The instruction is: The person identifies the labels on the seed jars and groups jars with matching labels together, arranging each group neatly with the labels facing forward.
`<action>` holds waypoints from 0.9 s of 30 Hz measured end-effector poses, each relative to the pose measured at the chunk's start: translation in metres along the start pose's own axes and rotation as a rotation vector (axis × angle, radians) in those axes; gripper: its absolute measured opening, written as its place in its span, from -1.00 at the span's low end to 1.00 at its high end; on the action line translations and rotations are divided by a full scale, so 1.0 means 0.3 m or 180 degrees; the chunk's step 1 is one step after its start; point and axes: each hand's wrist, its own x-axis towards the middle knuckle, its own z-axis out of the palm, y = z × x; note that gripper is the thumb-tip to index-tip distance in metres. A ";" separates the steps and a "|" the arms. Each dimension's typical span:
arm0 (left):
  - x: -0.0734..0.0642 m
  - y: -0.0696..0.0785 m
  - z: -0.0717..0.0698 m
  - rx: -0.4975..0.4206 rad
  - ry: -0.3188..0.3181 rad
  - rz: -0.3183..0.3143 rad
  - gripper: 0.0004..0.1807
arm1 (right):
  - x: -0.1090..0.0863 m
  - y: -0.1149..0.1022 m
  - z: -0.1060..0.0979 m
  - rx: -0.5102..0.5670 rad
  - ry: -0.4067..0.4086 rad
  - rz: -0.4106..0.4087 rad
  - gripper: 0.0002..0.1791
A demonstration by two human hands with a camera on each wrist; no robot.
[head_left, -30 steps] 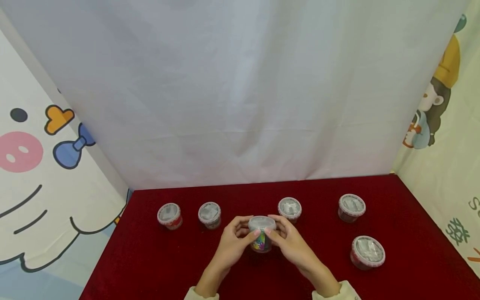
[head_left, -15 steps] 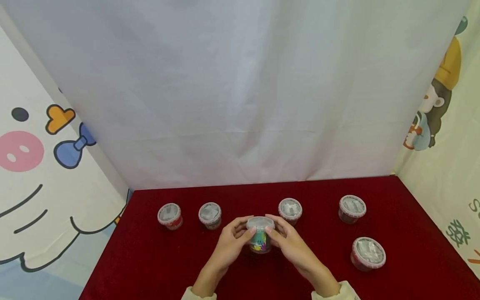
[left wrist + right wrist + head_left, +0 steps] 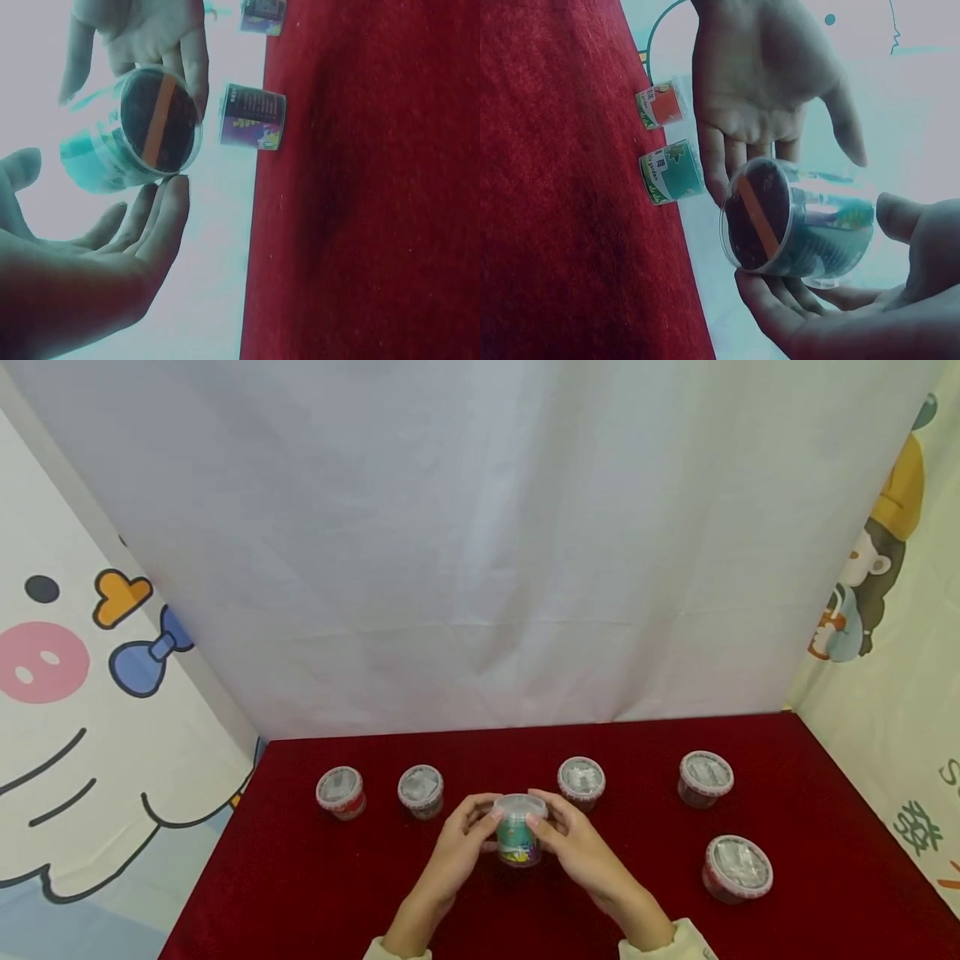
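A clear lidded plastic tub (image 3: 518, 842) with a teal label is held between both hands above the red cloth in the head view. My left hand (image 3: 459, 839) grips its left side and my right hand (image 3: 577, 842) grips its right side, each thumb on the front near the rim. From the left wrist, the tub's underside (image 3: 159, 120) appears dark with an orange stripe, and the left fingers (image 3: 169, 217) touch its lower edge. In the right wrist view the tub (image 3: 802, 225) is tilted, with the right hand (image 3: 862, 319) beside it and the left hand opposite.
Several similar lidded tubs stand on the red cloth (image 3: 300, 893): two at left (image 3: 340, 793) (image 3: 421, 791), one tub (image 3: 581, 782) just behind the right hand, and two tubs at right (image 3: 705, 778) (image 3: 737, 869). A white curtain (image 3: 480, 568) hangs behind the cloth.
The tub has turned between the fingers: its dark panel has moved out of sight to the right, and teal now faces front. Both hands have shifted slightly left.
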 end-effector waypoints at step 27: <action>-0.002 0.004 -0.010 -0.0033 -0.0011 0.0069 -0.43 | 0.006 0.000 0.008 0.0047 -0.0030 0.0020 -0.23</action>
